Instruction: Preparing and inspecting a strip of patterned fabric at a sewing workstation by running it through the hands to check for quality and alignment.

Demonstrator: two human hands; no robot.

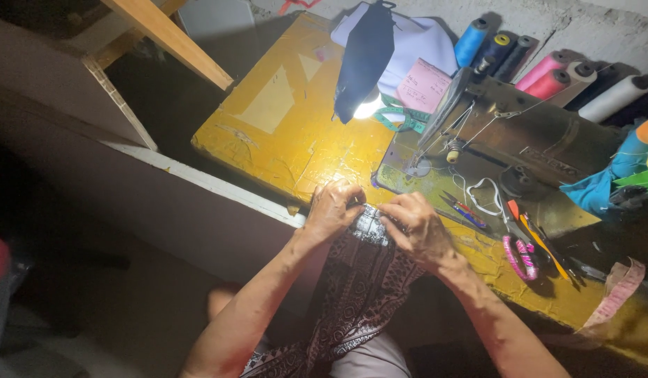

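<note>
A dark patterned fabric (359, 280) hangs from the front edge of a yellow sewing table (289, 133) down to my lap. My left hand (332, 208) pinches the fabric's upper edge at the table's rim. My right hand (416, 227) grips the same edge just to the right, the fingers of both hands almost touching. A strip of lighter, greyish cloth (370, 225) shows between them. Just behind my hands stands the sewing machine (520, 140), with a small lamp (369, 106) lit at its left end.
Scissors with white and pink handles (509, 231) and small tools lie right of my hands. Several thread cones (548, 73) line the wall behind the machine. A dark cloth (364, 56), a pink paper (423, 85) and a measuring tape (618, 287) are also there. A wooden beam (170, 38) crosses upper left.
</note>
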